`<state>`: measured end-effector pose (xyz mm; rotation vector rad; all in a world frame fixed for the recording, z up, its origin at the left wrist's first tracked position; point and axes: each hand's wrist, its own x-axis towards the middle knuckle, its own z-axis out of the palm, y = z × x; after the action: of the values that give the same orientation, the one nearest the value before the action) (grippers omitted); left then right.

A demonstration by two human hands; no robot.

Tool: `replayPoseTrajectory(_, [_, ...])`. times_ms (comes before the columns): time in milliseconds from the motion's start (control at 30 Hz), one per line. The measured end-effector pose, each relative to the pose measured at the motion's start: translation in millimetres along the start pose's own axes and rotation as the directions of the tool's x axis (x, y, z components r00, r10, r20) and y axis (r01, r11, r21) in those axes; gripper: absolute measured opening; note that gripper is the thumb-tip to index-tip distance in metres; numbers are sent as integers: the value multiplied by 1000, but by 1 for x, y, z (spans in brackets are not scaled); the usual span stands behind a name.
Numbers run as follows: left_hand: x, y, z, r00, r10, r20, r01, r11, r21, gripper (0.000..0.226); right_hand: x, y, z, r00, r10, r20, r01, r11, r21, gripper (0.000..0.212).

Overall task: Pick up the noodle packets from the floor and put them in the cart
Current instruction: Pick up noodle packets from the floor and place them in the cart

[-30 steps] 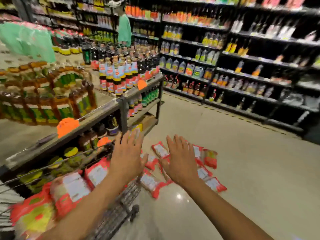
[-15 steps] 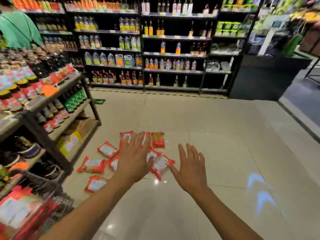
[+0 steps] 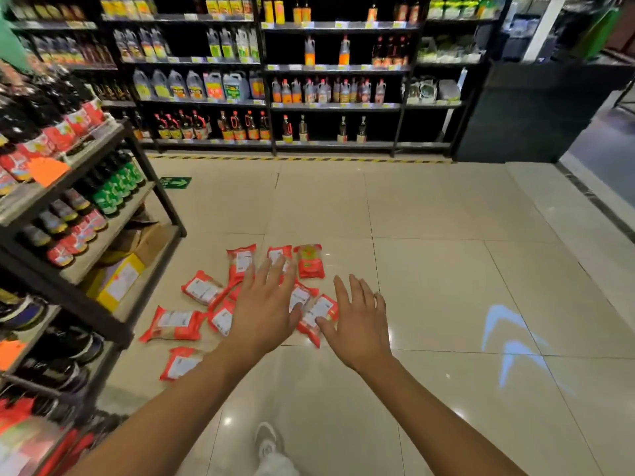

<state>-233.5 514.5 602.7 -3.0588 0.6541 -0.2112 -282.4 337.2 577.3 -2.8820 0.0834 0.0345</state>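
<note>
Our left hand and right hand hold nothing, fingers wide; the noodle packets look light and crinkly, so we pinch edges.

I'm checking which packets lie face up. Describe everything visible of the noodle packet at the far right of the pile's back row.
The noodle packet is a glossy red plastic pouch showing a yellow-green printed picture rather than the white label its neighbours show. It lies flat on the tiled floor, long side pointing away from the camera. Its left edge sits against or just beside another packet; no hand touches it.
</note>
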Motion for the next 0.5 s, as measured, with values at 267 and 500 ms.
replayPoseTrajectory(267, [119, -95, 75, 989, 44, 142, -32, 996, -85, 78, 149, -32, 46, 987, 144, 69, -139, 988, -72, 82])
replayPoseTrajectory(500, [211, -170, 159, 970, 94, 226, -72, 992, -104, 74, 273, -46, 113, 961, 193, 197, -174, 979, -107, 81])
